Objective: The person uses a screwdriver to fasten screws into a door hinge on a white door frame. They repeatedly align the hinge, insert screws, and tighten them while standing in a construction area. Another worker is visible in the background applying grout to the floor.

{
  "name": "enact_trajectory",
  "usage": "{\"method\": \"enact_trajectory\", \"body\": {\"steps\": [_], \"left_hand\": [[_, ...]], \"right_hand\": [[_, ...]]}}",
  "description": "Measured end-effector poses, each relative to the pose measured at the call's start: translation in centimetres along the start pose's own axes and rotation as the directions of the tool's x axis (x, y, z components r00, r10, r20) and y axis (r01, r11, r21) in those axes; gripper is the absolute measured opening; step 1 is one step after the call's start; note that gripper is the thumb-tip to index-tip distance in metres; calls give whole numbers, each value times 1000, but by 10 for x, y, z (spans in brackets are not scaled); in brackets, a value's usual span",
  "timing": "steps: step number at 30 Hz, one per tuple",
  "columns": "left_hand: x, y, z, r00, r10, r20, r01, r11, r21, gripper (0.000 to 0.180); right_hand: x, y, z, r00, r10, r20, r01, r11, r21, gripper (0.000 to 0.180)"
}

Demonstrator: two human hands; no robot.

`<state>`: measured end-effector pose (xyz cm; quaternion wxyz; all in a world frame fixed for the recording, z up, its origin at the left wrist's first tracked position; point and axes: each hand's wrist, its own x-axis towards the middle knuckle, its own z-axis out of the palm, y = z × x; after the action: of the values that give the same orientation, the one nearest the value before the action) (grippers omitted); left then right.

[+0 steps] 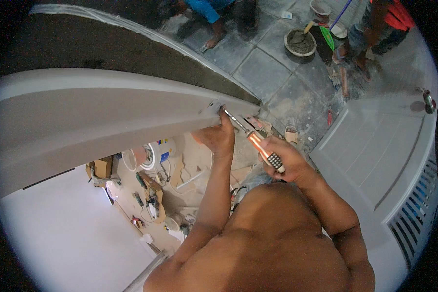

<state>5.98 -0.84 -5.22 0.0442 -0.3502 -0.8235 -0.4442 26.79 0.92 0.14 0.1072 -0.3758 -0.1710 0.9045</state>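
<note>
A screwdriver (254, 140) with an orange and pale handle is gripped in my right hand (288, 156), its shaft slanting up and left. Its tip meets the white door frame (131, 104) beside a small metal strike plate (211, 104). My left hand (220, 137) presses against the frame just under that tip, with a thumb or finger raised to it. Its other fingers are bent at the frame's edge and partly hidden. Whether a screw sits between fingertip and screwdriver is too small to tell.
A white panelled door (374, 151) with a round knob (428, 101) stands at the right. Beyond the frame, two people are low over grey floor tiles (260, 70), near a bowl of wet mortar (300, 43). Power tools (153, 199) and a white bucket (153, 155) lie at lower left.
</note>
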Motion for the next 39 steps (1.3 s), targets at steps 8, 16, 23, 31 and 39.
{"method": "enact_trajectory", "body": {"steps": [8,16,23,31,39], "left_hand": [[0,-1,0,1000,10,-12,-11,995,-94,80],[3,5,-3,999,13,32,-12,999,-37,63],[4,-1,2,993,112,-25,-113,992,-55,62],[2,3,0,991,105,-79,-104,994,22,58],[3,10,1,990,103,-93,-109,992,-64,48]], "right_hand": [[7,1,11,406,-827,388,409,-216,-887,28],[5,4,12,690,-720,71,387,284,-877,31],[4,-10,4,996,-4,-85,-26,938,-345,29],[4,14,22,487,-838,244,323,-87,-942,27],[4,-4,12,912,-400,-90,240,697,-675,36]]}}
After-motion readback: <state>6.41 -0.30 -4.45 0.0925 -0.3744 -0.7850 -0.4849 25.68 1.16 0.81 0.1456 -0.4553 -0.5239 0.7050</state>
